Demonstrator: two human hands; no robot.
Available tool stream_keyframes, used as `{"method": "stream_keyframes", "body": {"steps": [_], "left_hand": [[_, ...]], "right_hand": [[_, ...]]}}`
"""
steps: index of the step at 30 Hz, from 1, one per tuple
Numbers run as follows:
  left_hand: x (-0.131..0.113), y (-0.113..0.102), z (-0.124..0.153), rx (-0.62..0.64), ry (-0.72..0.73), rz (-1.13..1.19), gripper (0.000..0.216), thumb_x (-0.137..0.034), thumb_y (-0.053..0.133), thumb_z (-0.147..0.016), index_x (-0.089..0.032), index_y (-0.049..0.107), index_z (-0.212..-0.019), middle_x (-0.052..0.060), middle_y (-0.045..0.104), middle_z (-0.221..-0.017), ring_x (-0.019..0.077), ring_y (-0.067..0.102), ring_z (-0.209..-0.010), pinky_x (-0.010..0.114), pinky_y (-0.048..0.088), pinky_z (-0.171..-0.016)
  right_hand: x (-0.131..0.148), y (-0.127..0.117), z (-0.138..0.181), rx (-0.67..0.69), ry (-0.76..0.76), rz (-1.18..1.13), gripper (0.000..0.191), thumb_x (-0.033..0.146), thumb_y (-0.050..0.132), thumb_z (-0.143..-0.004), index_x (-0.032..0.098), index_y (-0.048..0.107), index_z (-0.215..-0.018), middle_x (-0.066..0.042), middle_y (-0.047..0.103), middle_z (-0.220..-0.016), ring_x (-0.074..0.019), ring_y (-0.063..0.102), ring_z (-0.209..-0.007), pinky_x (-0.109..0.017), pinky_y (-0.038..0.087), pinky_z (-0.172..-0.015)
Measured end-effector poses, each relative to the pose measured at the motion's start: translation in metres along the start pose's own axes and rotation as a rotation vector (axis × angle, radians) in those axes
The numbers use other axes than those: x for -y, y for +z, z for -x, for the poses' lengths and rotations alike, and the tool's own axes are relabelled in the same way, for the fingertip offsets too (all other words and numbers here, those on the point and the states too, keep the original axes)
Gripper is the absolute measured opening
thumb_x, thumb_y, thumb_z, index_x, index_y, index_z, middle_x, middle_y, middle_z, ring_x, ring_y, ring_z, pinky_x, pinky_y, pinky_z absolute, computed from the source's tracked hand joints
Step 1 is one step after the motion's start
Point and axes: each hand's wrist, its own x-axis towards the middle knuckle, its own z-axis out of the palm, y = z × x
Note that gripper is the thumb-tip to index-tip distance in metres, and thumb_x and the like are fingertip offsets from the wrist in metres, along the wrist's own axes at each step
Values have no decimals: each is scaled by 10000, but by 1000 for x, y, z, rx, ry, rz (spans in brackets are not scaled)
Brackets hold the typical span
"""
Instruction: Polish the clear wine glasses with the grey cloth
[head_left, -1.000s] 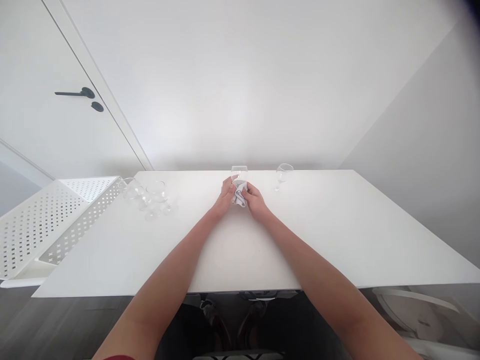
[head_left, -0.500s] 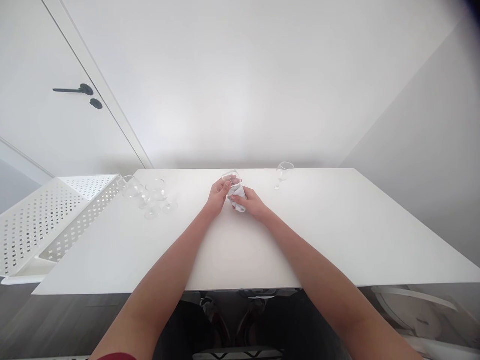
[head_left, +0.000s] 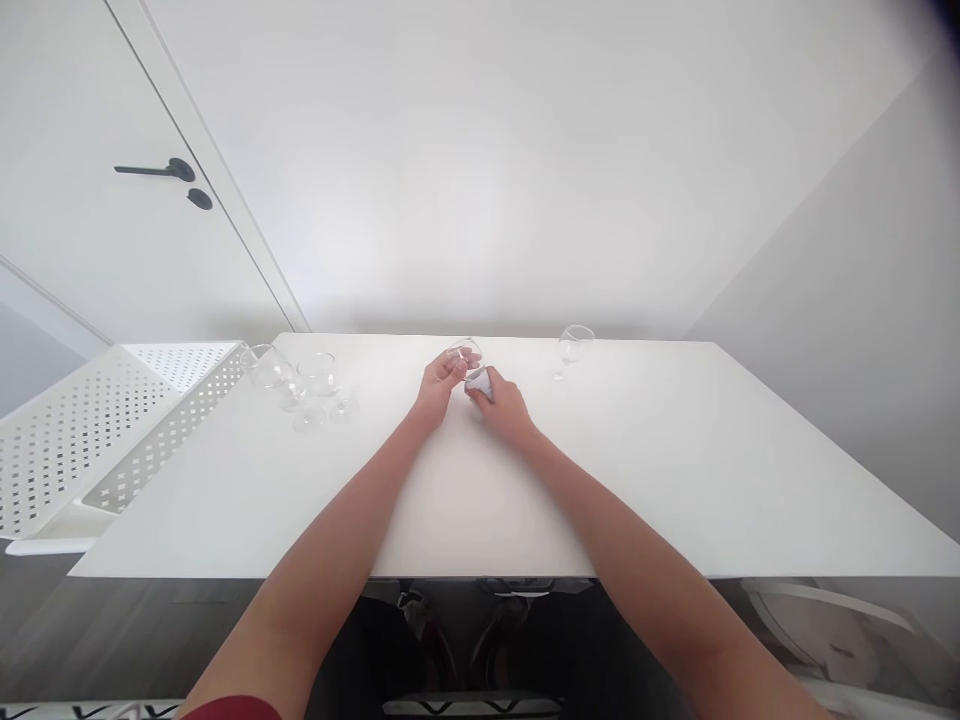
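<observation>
Far out over the white table (head_left: 675, 470), both my hands meet around a clear stemmed glass (head_left: 463, 351). My left hand (head_left: 437, 385) has its fingers curled round the bowl of the glass, which tilts to the left. My right hand (head_left: 501, 408) is closed on a small pale grey cloth (head_left: 479, 381) pressed against the glass. Another clear glass (head_left: 571, 347) stands upright to the right of my hands, apart from them.
Three clear glasses (head_left: 300, 385) stand grouped at the table's left side. A white perforated rack (head_left: 112, 430) sits beyond the left edge. A white door with a dark handle (head_left: 161, 172) is behind it. A wall closes the far side.
The glass has tipped from upright to leaning left in my left hand. The cloth has bunched up smaller in my right hand. The view has shifted slightly.
</observation>
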Motion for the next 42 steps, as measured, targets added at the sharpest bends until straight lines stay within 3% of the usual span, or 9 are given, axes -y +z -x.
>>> {"method": "stream_keyframes", "body": {"steps": [6, 11, 16, 22, 29, 32, 36, 39, 42], "left_hand": [[-1, 0, 0, 85, -73, 84, 576, -676, 641, -880, -188, 731, -1172, 161, 738, -1197, 324, 676, -1127, 452, 538, -895], [1, -1, -2, -20, -17, 8, 544, -591, 793, -795, -200, 727, -1166, 143, 730, -1230, 287, 680, -1100, 409, 517, -923], [0, 0, -1, 3, -42, 23, 557, -647, 709, -844, -183, 736, -1149, 161, 741, -1198, 299, 689, -1078, 425, 528, -894], [1, -1, -3, -32, -20, -3, 550, -580, 786, -807, -197, 713, -1195, 153, 715, -1258, 287, 675, -1101, 402, 510, -891], [1, -1, -2, 76, -144, 48, 585, -608, 774, -805, -181, 698, -1196, 133, 710, -1193, 252, 687, -983, 371, 541, -783], [0, -1, -1, 145, -153, 74, 602, -561, 802, -798, -191, 664, -1253, 149, 704, -1250, 294, 690, -1042, 417, 552, -819], [3, -2, -2, 47, -60, 29, 570, -491, 876, -738, -190, 685, -1182, 139, 737, -1194, 312, 664, -1151, 434, 503, -959], [5, -4, -2, 13, -72, 23, 560, -526, 866, -737, -189, 696, -1151, 137, 758, -1130, 306, 685, -1099, 441, 493, -956], [4, -5, -3, -1, -68, -1, 550, -527, 851, -755, -193, 698, -1165, 140, 753, -1161, 284, 679, -1101, 411, 490, -942]], "right_hand": [[2, -2, 0, 402, 138, -398, 439, 624, 688, -835, 193, 609, -872, -44, 645, -743, -215, 633, -664, -379, 518, -688], [-4, 2, -2, 16, -8, -214, 368, 506, 813, -756, 226, 637, -919, -6, 670, -850, -181, 588, -794, -311, 499, -723], [-7, -1, -3, 341, 108, -465, 434, 618, 685, -854, 189, 634, -897, -29, 617, -769, -185, 592, -665, -358, 508, -662], [-9, 2, -4, -29, -117, -85, 343, 528, 752, -826, 215, 646, -919, -14, 662, -839, -167, 564, -756, -303, 468, -696], [-12, -4, -7, 238, 145, -490, 505, 675, 688, -836, 171, 657, -859, -49, 630, -745, -167, 564, -581, -337, 491, -550], [-11, -5, -7, 139, 97, -409, 505, 672, 723, -806, 179, 669, -906, -49, 653, -798, -177, 583, -661, -333, 506, -594], [-7, -2, -5, 2, -68, -155, 431, 580, 823, -737, 218, 669, -912, -11, 661, -830, -169, 571, -745, -304, 491, -666], [-7, 0, -5, 89, 39, -291, 468, 652, 733, -798, 199, 664, -891, -31, 652, -803, -170, 574, -682, -311, 483, -609], [-10, -2, -9, -72, 117, -387, 500, 682, 688, -816, 191, 669, -910, -54, 674, -848, -187, 607, -735, -313, 498, -632]]}}
